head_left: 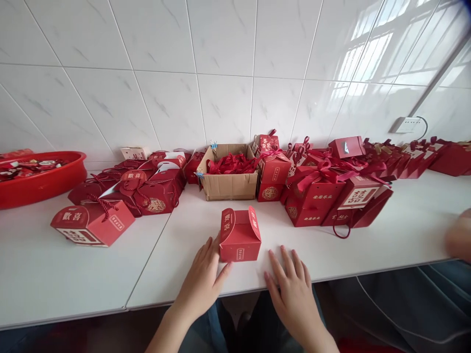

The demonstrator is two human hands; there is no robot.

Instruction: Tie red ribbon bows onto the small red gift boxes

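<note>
A small red gift box [240, 240] stands upright on the white table in front of me, its curved top flaps raised at both sides. My left hand [204, 279] rests at the box's left side, fingers apart, fingertips touching or very near it. To the right of the box, my right hand [290, 284] lies on the table with fingers spread and nothing in it. Behind the box is a cardboard carton [230, 188] filled with red ribbons [232, 163].
Finished-looking red boxes [158, 196] and a red basin [44, 184] stand on the left. Red boxes with ribbon bows [318, 201] line the right, along the tiled wall [224, 113]. Another person's blurred hand [459, 237] is at the right edge.
</note>
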